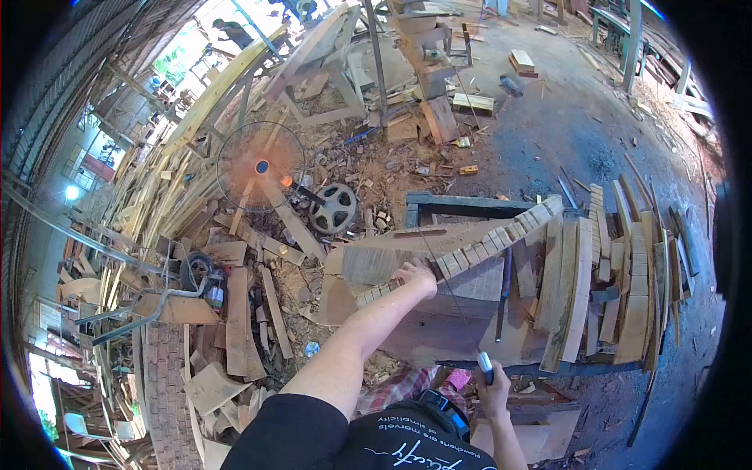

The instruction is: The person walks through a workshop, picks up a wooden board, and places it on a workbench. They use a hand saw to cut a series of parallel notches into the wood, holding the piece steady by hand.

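A long, slightly curved wooden piece [486, 244], crossed by regular cut lines, lies slantwise over the bench in front of me. My left hand [415, 276] is closed over it near its lower left end, with the fingertips partly hidden. Beneath it are broad boards [462, 321] on the bench. By my waist, my right hand [495, 392] is closed around a small tool with a silvery head and dark body [486, 368], whose exact kind I cannot make out. A dark rod [501, 313] lies close above that hand.
Curved planks [578, 290] stack along the bench's right side. A round fan [262, 166] and a spoked wheel [333, 208] stand ahead to the left. A wheelbarrow [172, 307] sits at left among scraps. Another person [233, 33] is far back.
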`<state>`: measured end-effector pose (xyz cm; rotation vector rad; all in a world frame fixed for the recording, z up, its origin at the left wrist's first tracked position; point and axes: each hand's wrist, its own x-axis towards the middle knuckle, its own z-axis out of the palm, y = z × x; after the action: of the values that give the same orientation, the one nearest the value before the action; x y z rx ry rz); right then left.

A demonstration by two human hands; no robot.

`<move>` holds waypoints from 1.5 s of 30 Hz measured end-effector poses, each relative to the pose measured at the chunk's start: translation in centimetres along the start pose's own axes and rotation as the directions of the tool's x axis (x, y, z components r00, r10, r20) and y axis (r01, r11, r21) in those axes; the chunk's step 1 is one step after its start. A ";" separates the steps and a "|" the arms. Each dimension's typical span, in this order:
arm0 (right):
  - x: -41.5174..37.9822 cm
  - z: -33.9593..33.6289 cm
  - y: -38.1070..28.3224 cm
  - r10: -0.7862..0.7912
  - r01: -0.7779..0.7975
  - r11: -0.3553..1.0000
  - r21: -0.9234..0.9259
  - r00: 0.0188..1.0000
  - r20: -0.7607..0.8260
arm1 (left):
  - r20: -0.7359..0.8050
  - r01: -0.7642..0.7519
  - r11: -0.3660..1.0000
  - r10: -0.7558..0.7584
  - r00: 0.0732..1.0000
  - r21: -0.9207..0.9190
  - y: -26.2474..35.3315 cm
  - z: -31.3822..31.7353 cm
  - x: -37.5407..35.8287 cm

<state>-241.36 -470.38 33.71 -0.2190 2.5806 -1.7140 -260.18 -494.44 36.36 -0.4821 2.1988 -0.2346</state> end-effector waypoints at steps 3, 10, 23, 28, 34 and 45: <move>-1.2 0.3 0.6 -0.026 0.025 0.999 -0.027 0.999 -0.039 | -0.063 0.007 1.000 -0.007 0.998 -0.007 0.2 1.0 0.4; 3.8 3.2 -0.1 -0.004 0.007 0.996 -0.091 1.000 0.028 | -0.074 0.004 1.000 -0.005 0.997 -0.022 -0.2 0.9 0.4; 3.8 3.8 0.8 -0.020 0.020 0.997 -0.074 1.000 -0.004 | -0.097 0.020 0.999 -0.022 0.995 -0.025 0.0 1.0 0.6; -0.7 -0.1 1.1 0.019 -0.019 1.000 0.013 1.000 0.025 | -0.080 0.007 0.999 -0.010 0.997 -0.034 -0.1 1.0 0.7; 4.7 3.5 -0.6 0.026 -0.024 0.997 -0.070 0.999 0.032 | -0.102 0.015 0.999 -0.020 0.995 -0.050 -0.1 0.6 -0.3; 1.2 0.9 -1.7 0.108 -0.109 0.994 0.021 0.994 0.023 | -0.100 0.004 1.000 -0.005 0.995 -0.011 0.0 0.6 -0.1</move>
<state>-242.28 -471.97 34.96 -0.0938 2.5072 -1.6921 -259.62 -494.42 36.02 -0.4902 2.2974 -0.2545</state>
